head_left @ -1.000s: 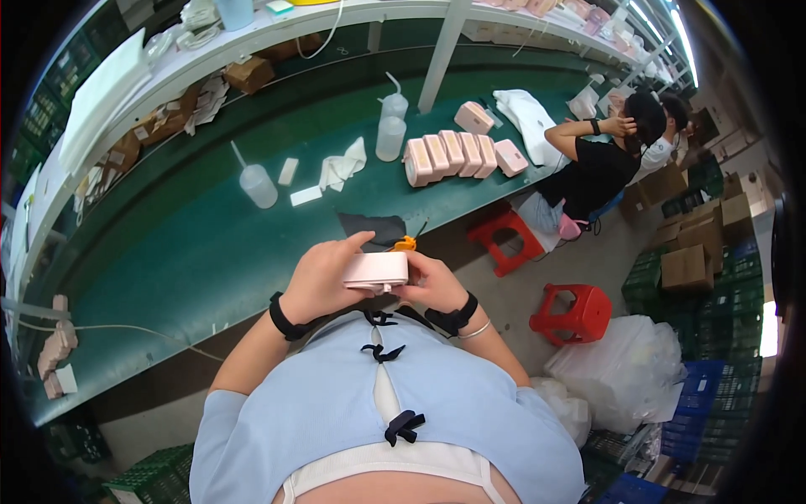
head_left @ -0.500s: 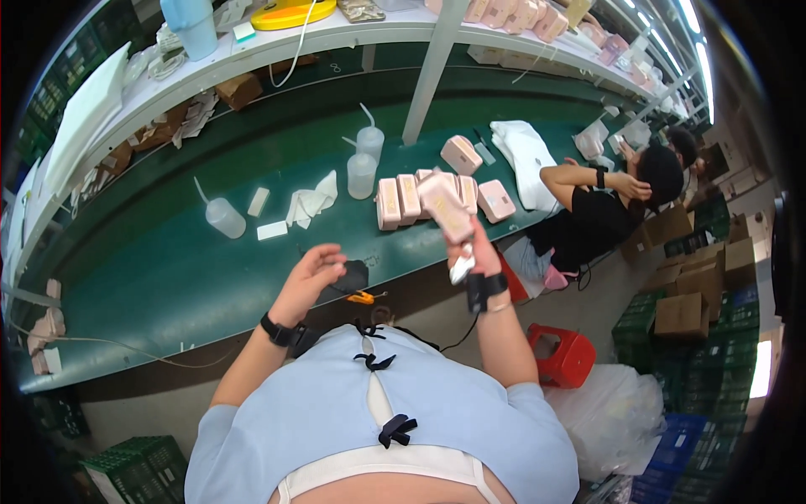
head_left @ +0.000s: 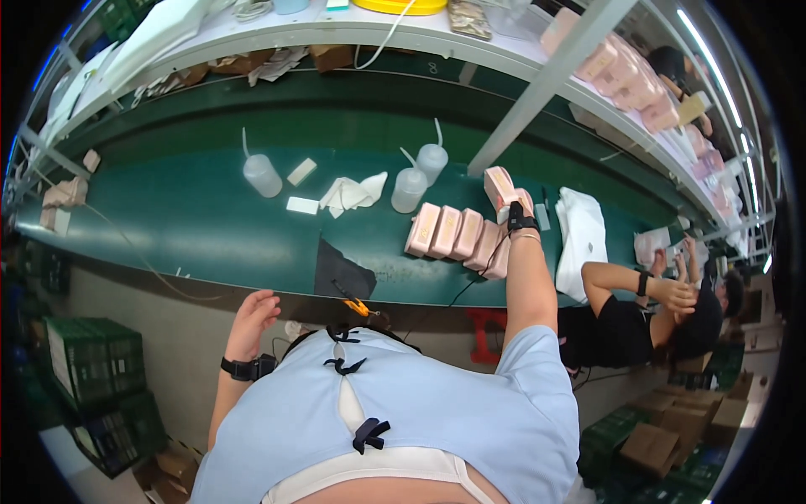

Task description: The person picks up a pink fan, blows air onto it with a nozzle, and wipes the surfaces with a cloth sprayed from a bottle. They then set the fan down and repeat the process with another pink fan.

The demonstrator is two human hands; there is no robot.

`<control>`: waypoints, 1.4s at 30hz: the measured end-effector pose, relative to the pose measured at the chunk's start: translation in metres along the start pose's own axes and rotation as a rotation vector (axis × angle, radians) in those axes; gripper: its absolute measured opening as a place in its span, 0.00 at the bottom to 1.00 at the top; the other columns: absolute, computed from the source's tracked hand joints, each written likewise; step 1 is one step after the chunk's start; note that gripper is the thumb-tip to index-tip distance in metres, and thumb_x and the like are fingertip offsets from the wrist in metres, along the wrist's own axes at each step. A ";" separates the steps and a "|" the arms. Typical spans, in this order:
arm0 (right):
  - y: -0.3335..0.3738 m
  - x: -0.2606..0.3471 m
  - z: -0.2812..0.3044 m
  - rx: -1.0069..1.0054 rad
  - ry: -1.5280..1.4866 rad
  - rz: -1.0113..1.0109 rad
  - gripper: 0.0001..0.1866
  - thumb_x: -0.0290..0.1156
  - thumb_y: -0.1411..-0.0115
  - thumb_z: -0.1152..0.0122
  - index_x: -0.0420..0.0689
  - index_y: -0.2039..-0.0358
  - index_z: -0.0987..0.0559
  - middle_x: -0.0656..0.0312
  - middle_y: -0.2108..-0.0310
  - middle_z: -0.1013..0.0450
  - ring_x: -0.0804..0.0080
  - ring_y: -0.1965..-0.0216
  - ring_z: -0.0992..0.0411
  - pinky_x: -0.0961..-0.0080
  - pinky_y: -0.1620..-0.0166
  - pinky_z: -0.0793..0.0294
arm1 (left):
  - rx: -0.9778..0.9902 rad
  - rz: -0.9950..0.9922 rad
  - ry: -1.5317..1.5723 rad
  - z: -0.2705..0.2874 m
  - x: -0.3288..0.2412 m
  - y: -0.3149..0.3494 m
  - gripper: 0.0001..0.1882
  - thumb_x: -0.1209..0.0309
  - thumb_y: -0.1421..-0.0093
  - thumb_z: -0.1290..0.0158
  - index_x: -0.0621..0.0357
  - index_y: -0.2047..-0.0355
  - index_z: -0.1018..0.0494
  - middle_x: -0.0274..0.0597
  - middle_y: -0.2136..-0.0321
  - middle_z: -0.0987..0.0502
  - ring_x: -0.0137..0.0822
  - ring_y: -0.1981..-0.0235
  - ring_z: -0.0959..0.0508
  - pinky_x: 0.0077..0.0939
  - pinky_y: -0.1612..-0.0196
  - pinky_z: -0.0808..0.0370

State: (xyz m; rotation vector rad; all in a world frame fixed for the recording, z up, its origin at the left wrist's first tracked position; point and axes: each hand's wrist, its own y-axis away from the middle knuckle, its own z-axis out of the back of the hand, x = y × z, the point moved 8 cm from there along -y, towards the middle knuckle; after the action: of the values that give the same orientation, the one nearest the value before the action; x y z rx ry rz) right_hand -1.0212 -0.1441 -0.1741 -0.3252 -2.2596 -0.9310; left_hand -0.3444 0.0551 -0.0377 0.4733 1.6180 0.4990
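Observation:
My right hand [head_left: 509,212] reaches across the green table, at the pink cases near the shelf post. One pink case [head_left: 499,186] stands just beyond it, and another [head_left: 526,200] shows at its fingers' far side. The wristband and wrist cover most of the fingers, so the grip is hidden. A bit of white shows at the hand. Closer to me stands a row of several pink cases [head_left: 445,232], partly behind a thin black cord. My left hand [head_left: 254,317] hovers off the table's front edge, empty, its fingers loosely bent and apart.
White squeeze bottles [head_left: 409,190], a folded white cloth [head_left: 353,194] and white blocks [head_left: 302,206] stand along the table. A black cloth [head_left: 342,273] and an orange-handled tool [head_left: 357,307] lie at the front edge. White fabric [head_left: 581,239] lies right, beside a co-worker [head_left: 638,323].
My right hand has carried a pink case away from me to the far cases. My left hand has drawn back and left, off the table. The view has shifted.

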 end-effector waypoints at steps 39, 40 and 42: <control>0.417 -0.043 -0.127 0.298 0.287 0.569 0.16 0.15 0.44 0.45 0.35 0.53 0.28 0.54 0.50 0.29 0.69 0.52 0.28 0.73 0.47 0.30 | 0.900 -0.310 -0.348 -0.142 -0.107 -0.041 0.16 0.72 0.37 0.47 0.63 0.50 0.31 0.38 0.57 0.24 0.26 0.58 0.25 0.19 0.53 0.28; 0.434 -0.052 -0.137 0.307 0.340 0.627 0.16 0.15 0.44 0.45 0.36 0.54 0.27 0.54 0.50 0.29 0.71 0.52 0.29 0.75 0.47 0.30 | 0.955 -0.289 -0.293 -0.144 -0.115 -0.034 0.15 0.72 0.37 0.47 0.63 0.50 0.31 0.38 0.57 0.24 0.26 0.58 0.25 0.19 0.52 0.29; 0.460 -0.075 -0.157 0.313 0.395 0.690 0.16 0.14 0.44 0.44 0.37 0.54 0.27 0.54 0.50 0.29 0.74 0.53 0.29 0.76 0.48 0.30 | 1.015 -0.269 -0.237 -0.144 -0.124 -0.029 0.15 0.73 0.37 0.48 0.63 0.50 0.30 0.38 0.57 0.24 0.26 0.58 0.25 0.19 0.52 0.29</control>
State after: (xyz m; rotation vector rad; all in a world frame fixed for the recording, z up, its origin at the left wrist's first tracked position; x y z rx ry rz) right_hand -0.6815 0.0767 0.1040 -0.6572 -1.7019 -0.2448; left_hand -0.4759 -0.0463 0.0597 0.9922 1.5789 -0.6140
